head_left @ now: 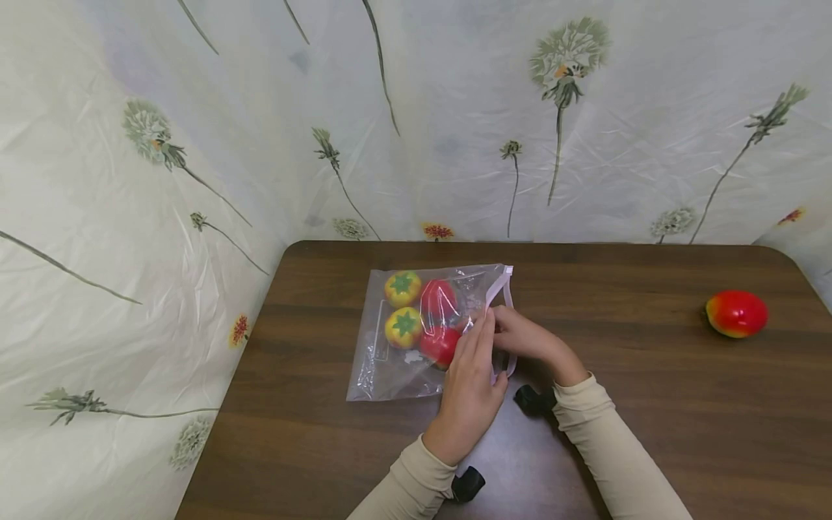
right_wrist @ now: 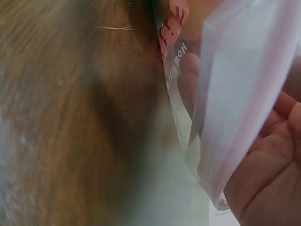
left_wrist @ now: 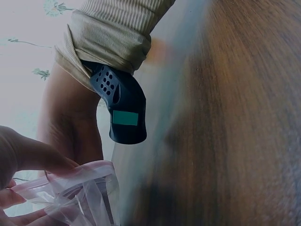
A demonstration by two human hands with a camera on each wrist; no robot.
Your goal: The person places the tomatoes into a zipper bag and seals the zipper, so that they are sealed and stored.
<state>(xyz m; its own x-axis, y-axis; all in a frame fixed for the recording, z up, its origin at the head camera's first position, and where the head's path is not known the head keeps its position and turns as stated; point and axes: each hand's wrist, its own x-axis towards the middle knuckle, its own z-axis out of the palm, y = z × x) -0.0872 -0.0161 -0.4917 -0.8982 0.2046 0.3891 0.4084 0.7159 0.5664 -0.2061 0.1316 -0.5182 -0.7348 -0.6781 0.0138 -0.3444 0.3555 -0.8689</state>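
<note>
A clear zip bag (head_left: 390,379) with a pale pink rim lies on the table, its mouth parted toward the right. Inside are two yellow toy fruits (head_left: 403,328) with green star-shaped tops and two red toy fruits (head_left: 438,297). My left hand (head_left: 471,390) lies over the mouth edge. In the left wrist view its thumb (left_wrist: 40,153) and fingers pinch the bag's rim (left_wrist: 89,172). My right hand (head_left: 529,338) is at the mouth from the right; its fingertips are hidden behind the left fingers and the bag, so their hold is unclear.
One red toy fruit (head_left: 737,314) with a yellowish underside lies by itself at the right of the brown wooden table (head_left: 624,289). A black wrist device sits under each sleeve. Floral sheeting (head_left: 442,173) hangs behind and to the left of the table.
</note>
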